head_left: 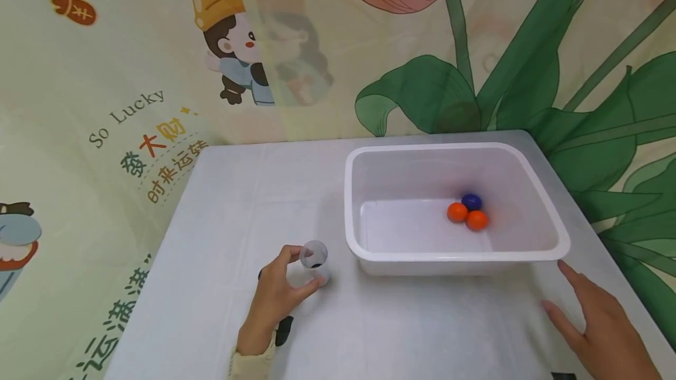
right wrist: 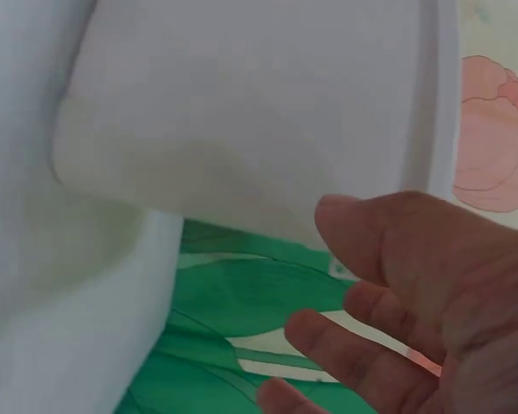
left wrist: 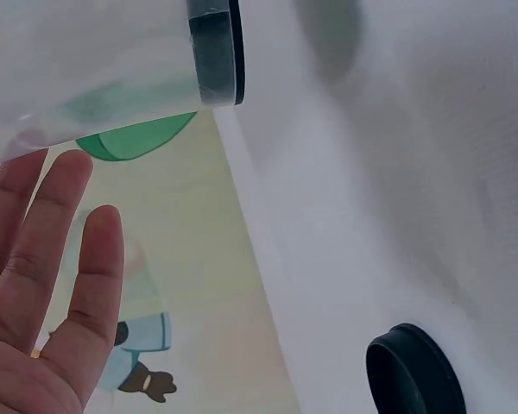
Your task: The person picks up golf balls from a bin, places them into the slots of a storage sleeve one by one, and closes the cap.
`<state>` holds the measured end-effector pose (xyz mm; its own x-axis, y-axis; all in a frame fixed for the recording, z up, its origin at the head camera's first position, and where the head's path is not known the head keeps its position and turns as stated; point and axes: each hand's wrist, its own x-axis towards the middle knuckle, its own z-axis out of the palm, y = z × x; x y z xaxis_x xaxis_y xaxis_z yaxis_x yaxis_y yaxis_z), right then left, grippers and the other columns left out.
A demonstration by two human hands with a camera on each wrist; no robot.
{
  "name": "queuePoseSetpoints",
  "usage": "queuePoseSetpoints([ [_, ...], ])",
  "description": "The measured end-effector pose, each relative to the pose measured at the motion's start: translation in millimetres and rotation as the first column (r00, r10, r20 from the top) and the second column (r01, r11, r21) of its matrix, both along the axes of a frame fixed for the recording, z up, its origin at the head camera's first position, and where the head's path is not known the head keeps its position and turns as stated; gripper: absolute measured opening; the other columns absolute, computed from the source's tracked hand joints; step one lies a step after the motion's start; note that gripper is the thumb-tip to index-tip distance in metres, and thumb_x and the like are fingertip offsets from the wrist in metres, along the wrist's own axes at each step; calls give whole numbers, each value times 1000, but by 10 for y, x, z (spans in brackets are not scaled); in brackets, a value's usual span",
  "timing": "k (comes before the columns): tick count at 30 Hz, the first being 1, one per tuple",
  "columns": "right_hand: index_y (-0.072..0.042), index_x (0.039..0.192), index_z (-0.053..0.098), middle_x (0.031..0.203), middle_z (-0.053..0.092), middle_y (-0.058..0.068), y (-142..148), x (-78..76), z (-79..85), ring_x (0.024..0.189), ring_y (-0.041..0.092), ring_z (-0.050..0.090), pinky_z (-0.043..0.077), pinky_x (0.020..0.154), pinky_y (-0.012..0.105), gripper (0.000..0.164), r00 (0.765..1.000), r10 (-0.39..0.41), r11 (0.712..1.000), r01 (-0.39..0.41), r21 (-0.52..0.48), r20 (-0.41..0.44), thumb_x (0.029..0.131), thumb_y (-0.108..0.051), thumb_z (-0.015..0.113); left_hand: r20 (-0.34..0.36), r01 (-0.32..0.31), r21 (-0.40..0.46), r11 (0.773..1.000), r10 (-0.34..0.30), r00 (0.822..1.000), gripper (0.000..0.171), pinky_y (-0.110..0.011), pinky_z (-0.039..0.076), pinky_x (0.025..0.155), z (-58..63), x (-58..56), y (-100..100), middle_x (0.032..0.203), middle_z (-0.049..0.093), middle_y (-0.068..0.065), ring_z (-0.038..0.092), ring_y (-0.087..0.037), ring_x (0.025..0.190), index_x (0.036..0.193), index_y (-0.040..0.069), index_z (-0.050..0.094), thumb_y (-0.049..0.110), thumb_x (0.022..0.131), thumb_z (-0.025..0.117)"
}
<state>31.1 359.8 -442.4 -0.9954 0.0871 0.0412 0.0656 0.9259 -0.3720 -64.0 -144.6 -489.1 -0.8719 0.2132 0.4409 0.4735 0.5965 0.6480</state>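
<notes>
My left hand [head_left: 277, 292] has its thumb and forefinger on either side of a clear plastic canister [head_left: 315, 254], gripping it upright at the left of the white tub. Up close in the left wrist view, the canister [left wrist: 95, 69] shows a black band at its base, and the other fingers [left wrist: 99, 293] spread away from it. My right hand [head_left: 602, 321] hangs by the tub's front right corner, thumb and fingers apart, holding nothing. In the right wrist view, its thumb [right wrist: 354, 233] overlaps the tub's outer wall [right wrist: 242, 112].
The white tub [head_left: 454, 255] stands on the white-covered table [head_left: 274, 192]. Inside, two orange balls [head_left: 477, 220] and a dark blue ball [head_left: 472, 202] lie together toward the right. A round black cap [left wrist: 414, 371] rests on the table. A printed backdrop [head_left: 317, 116] rises behind.
</notes>
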Motion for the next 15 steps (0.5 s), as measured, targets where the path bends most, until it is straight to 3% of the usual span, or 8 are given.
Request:
queuePoseSetpoints([
  [4,16,157,34,139,49,52,115,-17,147,116,75,49,41,90,86,85,995,32,999,-28,46,-95,91,-3,84,-27,0,5,1000,0,1000,60,-52,63,89,33,8,-11,115,78,-5,78,-29,106,118,6,65,12,71,101],
  [8,19,155,36,135,49,54,208,-54,297,115,76,48,38,94,87,74,982,58,995,-42,91,-182,99,-6,77,-74,23,17,1000,-21,997,59,-44,63,91,75,7,-25,115,77,-4,78,-28,106,117,5,65,10,69,100],
  [10,19,155,37,134,50,53,245,-91,384,114,76,50,41,92,86,69,972,85,990,-58,127,-219,108,-20,70,-94,35,21,999,-33,995,59,-33,61,96,93,2,-31,116,77,-4,78,-28,107,117,5,66,8,69,99],
  [12,17,154,41,132,54,51,276,-137,468,110,74,55,45,88,83,78,953,126,981,-77,179,-276,113,-48,52,-110,45,23,999,-42,993,59,-21,55,100,108,-5,-36,116,77,-4,78,-28,107,117,4,66,8,69,99],
  [15,14,150,48,125,59,49,301,-225,597,102,71,60,49,80,80,101,918,194,963,-111,246,-347,105,-74,26,-132,58,30,998,-54,990,58,-13,48,103,132,-18,-39,117,77,-6,78,-30,107,118,3,66,7,69,97],
])
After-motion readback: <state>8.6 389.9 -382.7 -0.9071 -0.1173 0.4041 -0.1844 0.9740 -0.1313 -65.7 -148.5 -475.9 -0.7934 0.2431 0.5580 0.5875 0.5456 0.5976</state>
